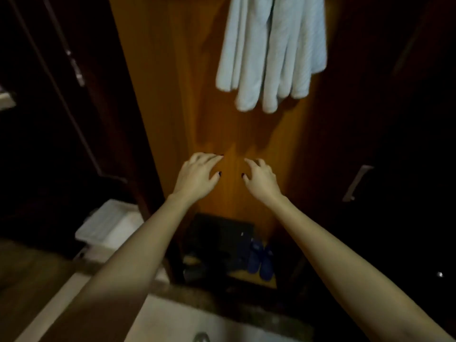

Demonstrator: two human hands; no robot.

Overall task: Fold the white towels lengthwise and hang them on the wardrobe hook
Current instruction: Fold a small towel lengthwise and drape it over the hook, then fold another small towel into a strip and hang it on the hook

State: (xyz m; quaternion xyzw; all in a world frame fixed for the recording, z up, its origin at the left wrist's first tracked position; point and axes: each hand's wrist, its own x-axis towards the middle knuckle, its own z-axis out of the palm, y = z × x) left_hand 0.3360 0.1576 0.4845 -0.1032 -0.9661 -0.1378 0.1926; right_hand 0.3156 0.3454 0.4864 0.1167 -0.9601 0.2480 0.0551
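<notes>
Wooden wardrobe panel (172,95) backs hanging white towels (271,53); left hand (197,177), right hand (260,180) below, fingers (209,157) spread.

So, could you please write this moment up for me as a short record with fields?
towels: white towels hang folded against the wooden panel, their top out of frame
left hand: holds nothing, fingers loosely spread, below the towels
right hand: holds nothing, fingers loosely curled, below the towels
contact: neither hand touches the towels
floor: blue shoes at the foot of the panel
task state: towels appear hung
</notes>
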